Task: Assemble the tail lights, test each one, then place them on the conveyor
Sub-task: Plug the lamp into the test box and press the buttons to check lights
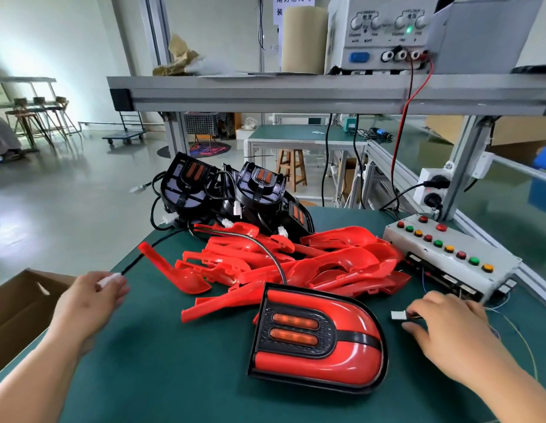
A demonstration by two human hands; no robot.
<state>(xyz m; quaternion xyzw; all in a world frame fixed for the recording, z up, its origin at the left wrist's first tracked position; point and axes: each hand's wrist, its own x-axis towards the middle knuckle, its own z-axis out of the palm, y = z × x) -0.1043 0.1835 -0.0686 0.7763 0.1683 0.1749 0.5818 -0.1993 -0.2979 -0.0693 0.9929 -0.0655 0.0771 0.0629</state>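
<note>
An assembled red tail light (319, 337) with a black rim and two orange lenses lies on the green mat between my hands. Its black cable arcs back and left to a white plug (108, 279), which my left hand (88, 300) grips. My right hand (442, 328) pinches a second white connector (398, 315) just in front of the white test box (449, 254) with its rows of red, green and yellow buttons. Thin wires run from that connector toward the box.
A heap of red covers (296, 261) fills the middle of the table, with black lamp housings (235, 193) stacked behind it. A power supply (384, 35) stands on the upper shelf. An open cardboard box (18, 309) sits at the left edge.
</note>
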